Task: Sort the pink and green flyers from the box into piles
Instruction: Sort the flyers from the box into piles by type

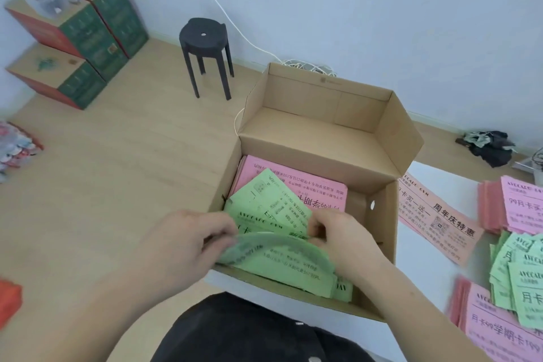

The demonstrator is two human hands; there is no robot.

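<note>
Your left grip (191,239) and right grip (343,241) each clasp green flyers (279,258) inside the box (382,229) at the tabletop's (426,258) left edge.

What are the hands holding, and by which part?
A bent stack of green flyers in the box: the left hand grips its left end, the right hand pinches its upper right edge.

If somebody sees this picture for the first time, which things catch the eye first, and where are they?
First, the bright green flyers in the open cardboard box at the centre, gripped by the left hand and the right hand, with pink flyers behind them. Next, the pink and green piles at the right edge and the black stool by the far wall.
</note>
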